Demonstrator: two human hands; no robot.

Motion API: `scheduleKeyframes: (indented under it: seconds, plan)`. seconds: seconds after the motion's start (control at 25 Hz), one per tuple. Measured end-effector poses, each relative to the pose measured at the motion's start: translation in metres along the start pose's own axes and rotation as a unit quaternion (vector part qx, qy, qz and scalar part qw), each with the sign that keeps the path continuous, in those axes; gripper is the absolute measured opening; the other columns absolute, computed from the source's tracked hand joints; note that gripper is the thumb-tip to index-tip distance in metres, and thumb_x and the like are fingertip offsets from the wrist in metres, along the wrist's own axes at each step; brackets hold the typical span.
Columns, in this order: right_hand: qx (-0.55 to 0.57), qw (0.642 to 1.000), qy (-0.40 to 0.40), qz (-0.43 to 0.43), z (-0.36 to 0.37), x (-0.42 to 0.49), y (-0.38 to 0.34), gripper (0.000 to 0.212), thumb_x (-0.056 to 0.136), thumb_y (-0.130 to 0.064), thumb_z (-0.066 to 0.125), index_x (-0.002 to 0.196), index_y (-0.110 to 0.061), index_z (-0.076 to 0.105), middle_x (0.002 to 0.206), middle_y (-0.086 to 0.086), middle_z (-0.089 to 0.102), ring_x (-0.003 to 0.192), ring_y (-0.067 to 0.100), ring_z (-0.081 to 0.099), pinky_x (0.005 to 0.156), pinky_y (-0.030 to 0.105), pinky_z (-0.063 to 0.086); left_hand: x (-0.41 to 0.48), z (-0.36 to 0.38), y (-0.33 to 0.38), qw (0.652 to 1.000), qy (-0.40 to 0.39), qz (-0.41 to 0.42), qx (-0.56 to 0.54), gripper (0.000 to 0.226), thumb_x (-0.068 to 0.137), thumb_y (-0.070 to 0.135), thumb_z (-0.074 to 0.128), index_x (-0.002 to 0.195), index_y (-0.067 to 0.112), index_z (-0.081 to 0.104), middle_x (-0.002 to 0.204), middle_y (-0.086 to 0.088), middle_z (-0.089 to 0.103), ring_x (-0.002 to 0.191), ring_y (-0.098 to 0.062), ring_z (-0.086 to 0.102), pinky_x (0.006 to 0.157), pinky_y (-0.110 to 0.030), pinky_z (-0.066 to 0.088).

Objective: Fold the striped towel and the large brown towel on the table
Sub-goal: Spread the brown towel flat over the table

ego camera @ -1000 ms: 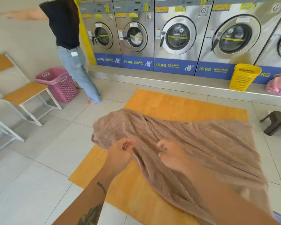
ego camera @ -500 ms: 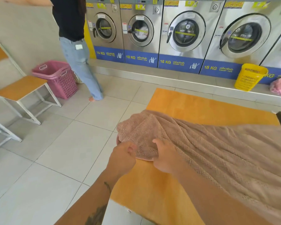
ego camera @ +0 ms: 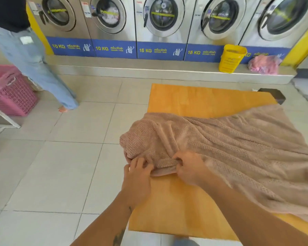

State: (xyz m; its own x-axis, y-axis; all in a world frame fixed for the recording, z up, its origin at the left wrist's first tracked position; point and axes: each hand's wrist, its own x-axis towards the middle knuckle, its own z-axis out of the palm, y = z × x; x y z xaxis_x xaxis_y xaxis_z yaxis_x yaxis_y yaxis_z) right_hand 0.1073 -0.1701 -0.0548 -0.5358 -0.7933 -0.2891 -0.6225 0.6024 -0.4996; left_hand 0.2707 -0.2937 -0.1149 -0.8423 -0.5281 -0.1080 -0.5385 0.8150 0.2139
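Presently the brown towel (ego camera: 229, 148) is being folded, seemingly edge-pinched by left hand (ego camera: 139, 174) and right hand (ego camera: 190, 168); corners must be matched next.

This place is a self-service laundry. A row of steel front-loading washing machines (ego camera: 160, 16) stands on a raised step along the wall, and each has a blue label (ego camera: 101, 48) that reads 10 KG or 15 KG. A yellow basket (ego camera: 231, 58) stands on the step, and a pink basket (ego camera: 11, 93) on the tiled floor (ego camera: 69, 157) near a wooden counter (ego camera: 203, 98).
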Motion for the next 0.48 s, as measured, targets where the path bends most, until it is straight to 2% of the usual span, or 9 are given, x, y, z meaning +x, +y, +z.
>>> scheduleKeyframes:
  seconds: [0.08,0.16,0.28,0.32,0.36,0.44,0.48]
  plan:
    - [0.034,0.998,0.038,0.034,0.0,-0.02,-0.012,0.03,0.087,-0.008,0.048,0.106,-0.026,0.063,0.101,-0.002,0.057,0.086,0.019,0.054,0.061,0.027,0.038,0.0,-0.006,-0.009,0.998,-0.018,0.065,0.019,0.037,0.085,0.016,0.049,0.121,0.028,0.05,0.121,0.002,0.05,0.118,-0.024,0.043,0.095,-0.039,0.032]
    - [0.04,0.996,0.046,0.071,0.009,-0.04,-0.018,0.025,0.085,-0.006,0.047,0.092,-0.027,0.058,0.096,-0.002,0.056,0.085,0.021,0.053,0.06,0.028,0.038,-0.004,-0.018,-0.019,0.989,-0.056,0.133,-0.006,0.025,0.084,0.015,0.049,0.106,0.026,0.051,0.101,0.004,0.059,0.097,-0.023,0.051,0.074,-0.036,0.034]
    - [-0.034,0.988,-0.055,0.137,0.03,-0.066,-0.024,0.017,0.081,-0.011,0.047,0.074,-0.026,0.052,0.083,0.0,0.055,0.084,0.028,0.056,0.068,0.033,0.048,-0.025,-0.037,-0.039,0.959,-0.176,0.179,-0.13,0.01,0.086,0.021,0.05,0.09,0.026,0.057,0.076,0.009,0.061,0.071,-0.014,0.054,0.059,-0.031,0.041]
    - [-0.061,0.982,-0.091,0.154,0.034,-0.074,-0.026,0.015,0.082,-0.014,0.048,0.079,-0.024,0.06,0.088,0.002,0.059,0.09,0.027,0.058,0.076,0.036,0.052,-0.034,-0.043,-0.046,0.942,-0.223,0.17,-0.184,0.01,0.088,0.023,0.052,0.089,0.026,0.061,0.072,0.01,0.06,0.066,-0.008,0.053,0.058,-0.028,0.042]
    - [-0.08,0.976,-0.111,0.171,0.037,-0.079,-0.029,0.023,0.084,-0.015,0.048,0.094,-0.021,0.067,0.1,0.004,0.064,0.101,0.027,0.059,0.085,0.037,0.053,-0.041,-0.047,-0.052,0.928,-0.245,0.155,-0.234,0.011,0.089,0.024,0.054,0.088,0.027,0.064,0.07,0.012,0.06,0.062,-0.003,0.051,0.058,-0.022,0.041]
    - [-0.076,0.974,-0.094,0.192,0.042,-0.083,-0.036,0.04,0.086,-0.01,0.048,0.12,-0.02,0.066,0.124,0.003,0.063,0.119,0.026,0.057,0.098,0.039,0.049,-0.042,-0.055,-0.061,0.923,-0.201,0.119,-0.305,0.014,0.092,0.022,0.055,0.088,0.028,0.068,0.074,0.012,0.063,0.063,0.001,0.054,0.059,-0.012,0.039]
    - [-0.066,0.977,-0.066,0.191,0.042,-0.081,-0.041,0.042,0.086,-0.01,0.048,0.123,-0.022,0.065,0.126,0.001,0.063,0.121,0.025,0.056,0.099,0.041,0.048,-0.037,-0.059,-0.065,0.927,-0.158,0.097,-0.325,0.016,0.093,0.018,0.055,0.088,0.027,0.068,0.078,0.011,0.066,0.067,0.003,0.056,0.06,-0.01,0.04]
